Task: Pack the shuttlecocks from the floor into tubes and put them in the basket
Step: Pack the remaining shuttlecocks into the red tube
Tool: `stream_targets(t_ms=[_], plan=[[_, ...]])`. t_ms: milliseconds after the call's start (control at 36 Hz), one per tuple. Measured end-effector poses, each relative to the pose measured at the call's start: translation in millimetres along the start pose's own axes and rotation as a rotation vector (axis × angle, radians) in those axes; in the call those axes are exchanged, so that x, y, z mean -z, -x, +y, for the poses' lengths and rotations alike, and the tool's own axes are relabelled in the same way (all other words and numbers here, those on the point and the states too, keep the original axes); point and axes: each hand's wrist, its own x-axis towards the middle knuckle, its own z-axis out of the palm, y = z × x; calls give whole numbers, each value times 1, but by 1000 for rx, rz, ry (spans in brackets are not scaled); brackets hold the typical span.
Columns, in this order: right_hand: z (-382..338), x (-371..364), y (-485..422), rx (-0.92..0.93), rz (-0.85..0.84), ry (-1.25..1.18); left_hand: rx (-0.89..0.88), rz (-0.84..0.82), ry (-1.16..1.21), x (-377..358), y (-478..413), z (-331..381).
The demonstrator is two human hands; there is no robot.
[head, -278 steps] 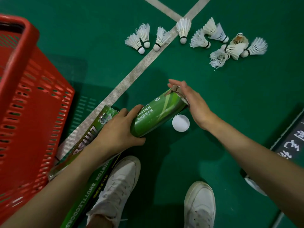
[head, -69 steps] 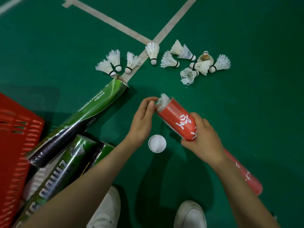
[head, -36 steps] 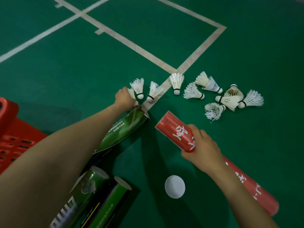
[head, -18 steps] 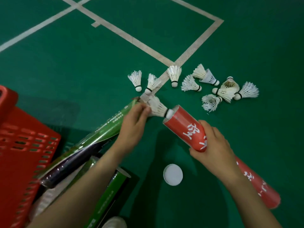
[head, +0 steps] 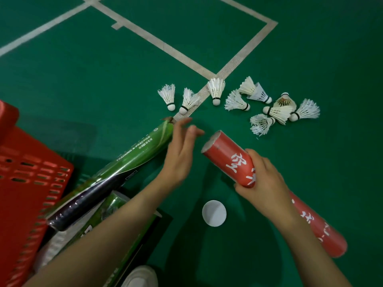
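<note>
Head view, and here we go. My right grip point(head: 263, 181) is wrapped round the red tube point(head: 226, 155) just right of centre, fingers and thumb curled about it, its open mouth tilted up and left. My left grip point(head: 180, 154) hovers just beside that mouth, fingers loose and spread, nothing in it.

The shuttlecocks point(head: 215, 90) lie on the green floor point(head: 103, 83) in a ragged row across the upper middle, the right-hand ones bunched together. The red basket point(head: 31, 172) sits at the left edge, with a green tube point(head: 134, 156) slanting up from beside it. A white cap point(head: 214, 213) lies on the floor below the red tube's mouth.

My read is that loading is under way, with plenty left to fetch. I'd go for the nearest shuttlecock point(head: 187, 99) and pinch the feathers lightly. Feed it cork first, lined up with the tube so nothing snags the rim. Hold the tube steady and tilted. I can't see what's inside, so no tipping it forward.
</note>
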Motion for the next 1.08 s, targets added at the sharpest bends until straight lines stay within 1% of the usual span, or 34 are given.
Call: stream_targets(t_ms=[28, 56, 111, 167, 222, 306, 361, 389, 472, 528, 556, 583, 639, 694, 750, 806, 861, 889, 1000, 1083], plan=[[1, -1, -5, -12, -3, 6, 23, 58, -41, 3, -14, -6], [2, -1, -10, -27, -7, 12, 51, 82, -125, 7, -30, -13], [3, -2, -20, -55, -22, 20, 107, 53, -374, 15, -65, -32], [5, -3, -31, -73, -34, 24, 152, 5, -556, 22, -97, -48], [6, -3, -40, -88, -45, 29, 185, 0, -647, 26, -123, -52], [9, -5, -48, -97, -57, 34, 164, 79, -826, 35, -159, -44], [11, -7, -50, -92, -72, 31, 165, 112, -911, 40, -179, -37], [12, -7, -51, -91, -82, 27, 179, 97, -933, 42, -187, -35], [13, -9, -53, -101, -114, 13, 227, -42, -967, 47, -201, -40], [14, -10, -54, -101, -126, 10, 291, -129, -1019, 48, -205, -48], [14, -11, -54, -101, -131, 8, 334, -136, -1040, 48, -205, -53], [14, -11, -54, -101, -136, 9, 382, -107, -1049, 47, -205, -58], [14, -10, -54, -104, -138, 8, 419, 4, -1030, 47, -202, -65], [14, -9, -53, -98, -123, 5, 286, 98, -934, 47, -195, -65], [14, -8, -49, -90, -95, 5, 136, 166, -733, 45, -181, -56], [13, -5, -45, -85, -71, 1, 76, 195, -482, 39, -161, -38], [12, -2, -40, -77, -46, -1, 36, 175, -268, 33, -133, -19], [11, -1, -37, -74, -35, -3, 21, 146, -201, 29, -118, -13], [8, 4, -25, -51, 1, -12, 28, -16, -14, 13, -60, 0], [6, 5, -13, -29, 5, -10, 19, -96, 31, -1, -35, 1]])
